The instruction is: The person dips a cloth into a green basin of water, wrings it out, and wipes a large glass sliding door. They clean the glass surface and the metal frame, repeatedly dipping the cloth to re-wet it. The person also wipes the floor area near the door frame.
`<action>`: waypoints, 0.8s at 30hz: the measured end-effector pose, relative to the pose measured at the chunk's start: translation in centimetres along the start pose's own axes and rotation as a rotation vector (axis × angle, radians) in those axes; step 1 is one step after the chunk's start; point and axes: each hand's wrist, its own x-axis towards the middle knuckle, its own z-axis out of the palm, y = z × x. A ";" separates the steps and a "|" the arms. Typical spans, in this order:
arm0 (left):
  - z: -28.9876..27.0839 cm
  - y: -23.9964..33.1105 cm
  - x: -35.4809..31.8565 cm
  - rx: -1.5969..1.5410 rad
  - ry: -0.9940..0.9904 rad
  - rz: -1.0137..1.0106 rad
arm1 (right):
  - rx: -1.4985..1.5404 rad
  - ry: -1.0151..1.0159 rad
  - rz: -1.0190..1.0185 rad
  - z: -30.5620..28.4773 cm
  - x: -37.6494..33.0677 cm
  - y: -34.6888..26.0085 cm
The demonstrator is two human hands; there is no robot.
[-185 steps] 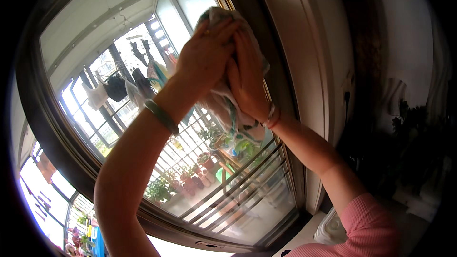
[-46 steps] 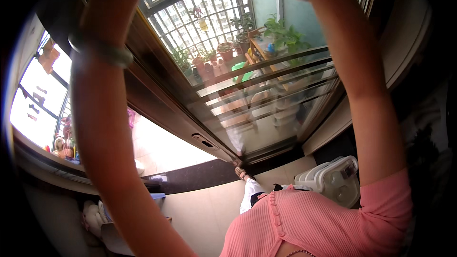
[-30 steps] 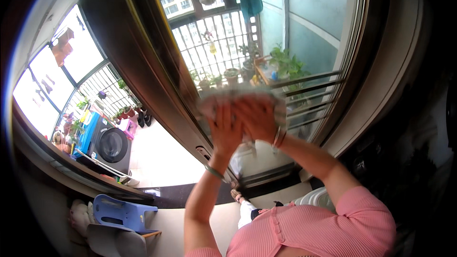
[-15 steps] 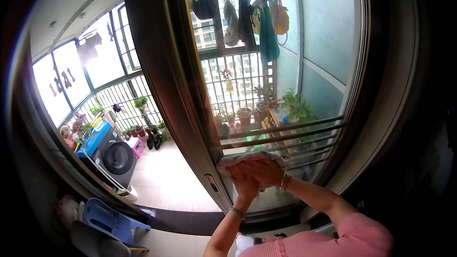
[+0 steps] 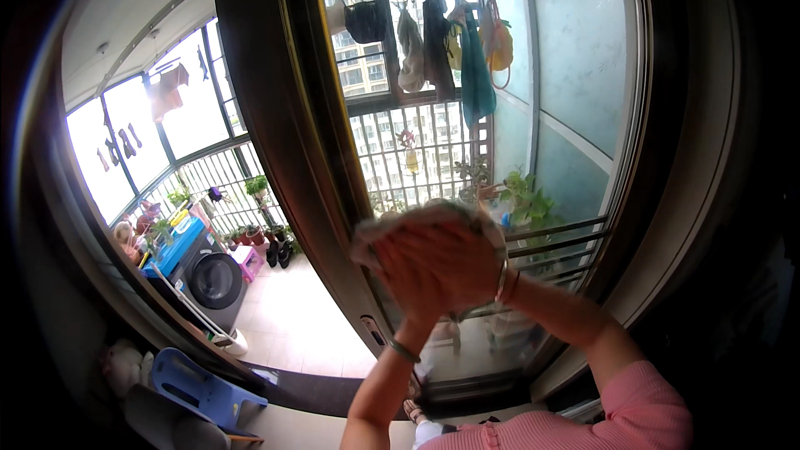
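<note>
A pale, bunched cloth (image 5: 371, 242) is pressed against the glass pane (image 5: 575, 58) of a dark-framed sliding door. My left hand (image 5: 408, 283) and my right hand (image 5: 471, 262) lie side by side on it, partly overlapping, with long fingers pointing up and pressed down over the cloth. Motion blurs both hands and the cloth, so the exact finger positions are unclear. The cloth's left end reaches the door's dark upright frame (image 5: 292, 117). Below and left of my hands, a recessed door handle (image 5: 372, 329) is set in that frame.
Left of the door, an opening leads onto a balcony with a washing machine (image 5: 215, 279), a pink stool (image 5: 248, 262) and potted plants. A blue plastic chair (image 5: 196, 383) stands at lower left. Through the glass show hanging laundry (image 5: 437, 50), dark horizontal bars (image 5: 558, 242) and a leafy plant (image 5: 529, 200).
Both hands have slid upward on the glass with the cloth, and look larger now. The view has shifted slightly, so the balcony and laundry sit a little lower and further right.
</note>
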 end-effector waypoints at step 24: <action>-9.5 11.1 35.0 0.280 0.478 0.775 | -0.356 0.747 -0.243 -14.8 23.6 14.0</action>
